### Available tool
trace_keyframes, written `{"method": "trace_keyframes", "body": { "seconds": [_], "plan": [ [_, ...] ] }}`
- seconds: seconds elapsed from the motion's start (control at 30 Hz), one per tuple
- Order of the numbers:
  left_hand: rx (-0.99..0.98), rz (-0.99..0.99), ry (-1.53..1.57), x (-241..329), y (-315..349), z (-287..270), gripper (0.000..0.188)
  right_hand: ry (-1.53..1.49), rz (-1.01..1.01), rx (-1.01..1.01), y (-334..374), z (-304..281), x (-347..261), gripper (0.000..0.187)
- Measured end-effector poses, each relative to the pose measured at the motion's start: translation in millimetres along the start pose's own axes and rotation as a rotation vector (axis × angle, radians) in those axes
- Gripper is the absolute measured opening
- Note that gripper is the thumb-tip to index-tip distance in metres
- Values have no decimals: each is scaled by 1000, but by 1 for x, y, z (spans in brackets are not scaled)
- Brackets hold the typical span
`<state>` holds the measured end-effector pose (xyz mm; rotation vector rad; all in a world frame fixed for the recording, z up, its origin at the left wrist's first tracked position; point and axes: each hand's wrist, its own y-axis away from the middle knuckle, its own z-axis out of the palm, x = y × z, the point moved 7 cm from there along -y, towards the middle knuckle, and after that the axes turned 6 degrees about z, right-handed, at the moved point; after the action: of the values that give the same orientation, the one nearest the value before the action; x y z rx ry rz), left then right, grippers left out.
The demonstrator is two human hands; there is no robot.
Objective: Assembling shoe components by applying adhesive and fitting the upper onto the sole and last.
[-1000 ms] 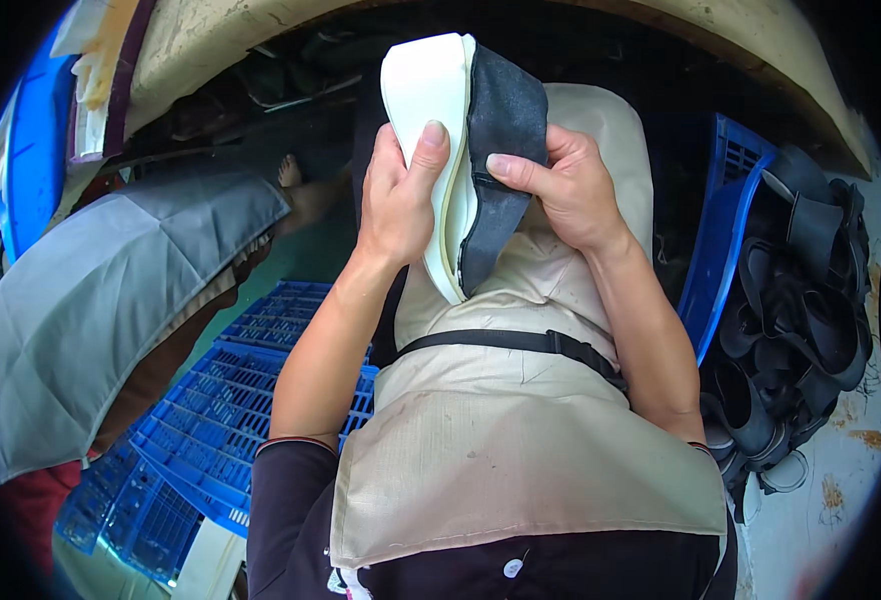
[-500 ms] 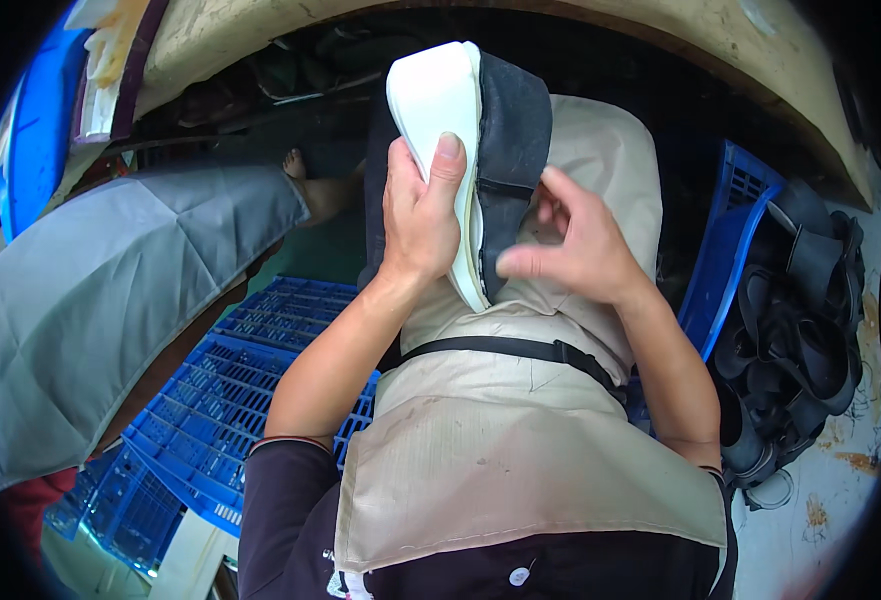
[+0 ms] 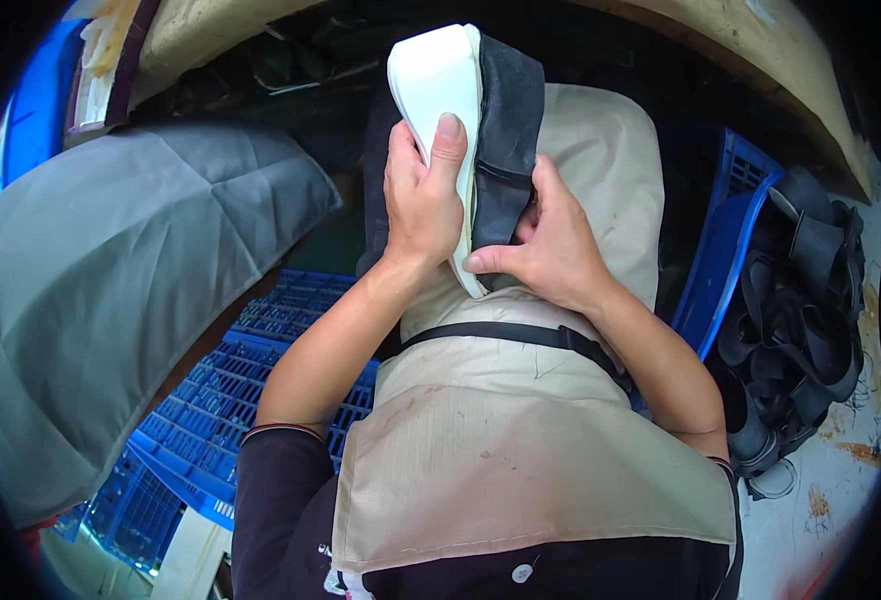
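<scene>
Above my lap I hold a shoe on its side, a thick white sole [image 3: 438,75] facing left and a black upper [image 3: 508,115] on the right. My left hand [image 3: 422,205] is closed around the sole, thumb lying on its white face and fingers bent over the left edge. At the lower part of the upper, my right hand [image 3: 560,240] grips from the right. Its thumb presses by the seam between sole and upper, while the other fingers go partly out of sight behind the black material.
Blue plastic crates [image 3: 210,400] stand at the left, beside a person's grey-covered lap [image 3: 120,270]. On the right are a blue crate [image 3: 720,250] and a heap of black shoe parts [image 3: 800,320]. A beige table edge [image 3: 740,60] curves across the top. A beige apron [image 3: 540,460] covers my lap.
My right hand has closed onto the lower part of the black upper, its thumb now at the seam. Shoe and both hands sit slightly higher in view. The grey cloth at left has shifted.
</scene>
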<state>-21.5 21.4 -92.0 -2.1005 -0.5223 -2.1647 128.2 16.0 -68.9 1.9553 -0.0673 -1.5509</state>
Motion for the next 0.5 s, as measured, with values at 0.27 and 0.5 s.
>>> {"method": "trace_keyframes", "body": {
  "seconds": [0.27,0.5],
  "plan": [
    [-41,38,-32,-2,1,3,53,-580,164,-122,-3,0,17,33],
    [-53,-47,290,25,-12,8,59,-267,-5,-99,-8,-15,-31,33]
  ]
}}
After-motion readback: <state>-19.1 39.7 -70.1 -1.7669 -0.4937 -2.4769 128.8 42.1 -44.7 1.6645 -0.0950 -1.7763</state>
